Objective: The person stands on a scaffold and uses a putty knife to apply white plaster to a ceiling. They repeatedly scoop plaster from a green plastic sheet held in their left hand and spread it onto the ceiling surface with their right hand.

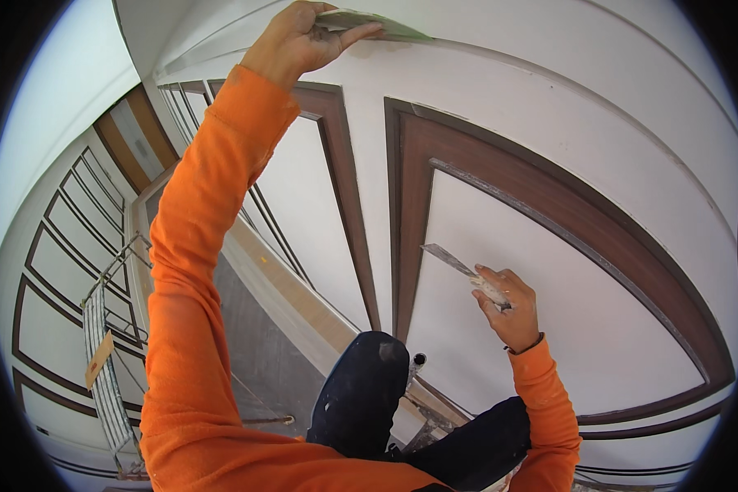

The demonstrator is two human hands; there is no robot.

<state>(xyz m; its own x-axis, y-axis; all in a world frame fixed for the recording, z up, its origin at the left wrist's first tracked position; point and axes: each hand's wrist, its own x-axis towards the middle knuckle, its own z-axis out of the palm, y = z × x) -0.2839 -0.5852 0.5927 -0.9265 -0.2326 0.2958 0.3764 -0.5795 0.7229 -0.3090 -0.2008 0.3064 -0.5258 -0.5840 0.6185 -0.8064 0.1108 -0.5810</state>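
Observation:
High on the white wall, my left hand (pixel 297 43) grips a thin flat sheet with a greenish edge (pixel 377 22), fingers behind it and thumb in front. The sheet lies against or very near the wall just under a long molding ridge; its exact kind is unclear. Lower to the right, my right hand (pixel 510 305) is closed round the handle of a putty knife (pixel 455 260). Its whitish-smeared blade points up and left in front of a white wall panel (pixel 541 328), beside the brown wooden frame (pixel 410 189). Whether the blade touches anything cannot be told.
My knees (pixel 369 385) are bent below me, with a metal support (pixel 426 426) between them. A metal scaffold (pixel 107 361) stands at the left on the grey floor (pixel 258 344). Far left are a dark-framed panelled wall (pixel 66 213) and a brown door (pixel 135 135).

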